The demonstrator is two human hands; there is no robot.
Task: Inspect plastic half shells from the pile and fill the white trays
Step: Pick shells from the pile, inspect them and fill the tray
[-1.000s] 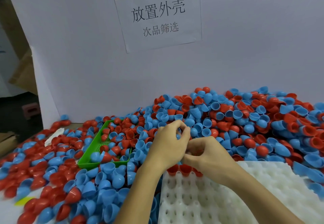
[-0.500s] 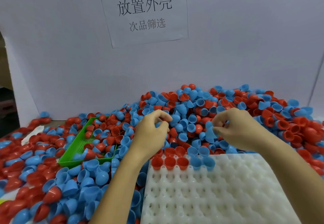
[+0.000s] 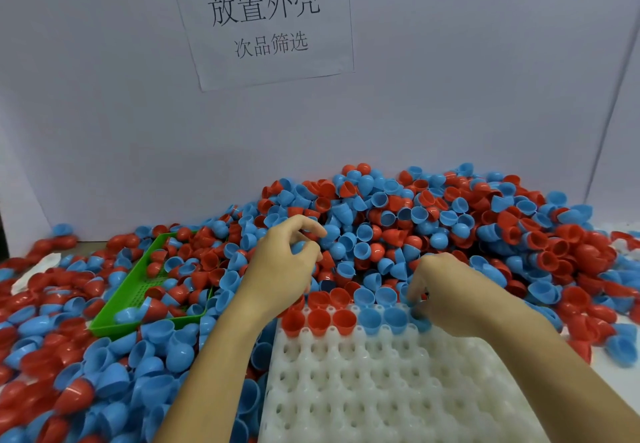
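A big pile of red and blue plastic half shells [image 3: 450, 221] lies against the white back wall. In front of it sits a white tray [image 3: 381, 390] with many round pockets. Its far rows hold red shells [image 3: 318, 319] on the left and blue shells [image 3: 384, 318] to their right. My right hand [image 3: 446, 290] points its curled fingers down at the tray's far rows and pinches a blue half shell [image 3: 419, 323] beside the seated blue ones. My left hand [image 3: 287, 269] hovers over the pile's near edge, fingers curled round a blue shell [image 3: 299, 247].
A green perforated tray [image 3: 138, 290] with several shells in it lies at the left, half buried in loose shells. Shells spread across the table to the left and right of the white tray. A paper sign [image 3: 266, 20] hangs on the wall.
My right hand has dropped from above the pile to the tray's far rows with a blue shell. My left hand stays over the pile edge. The view has shifted slightly.
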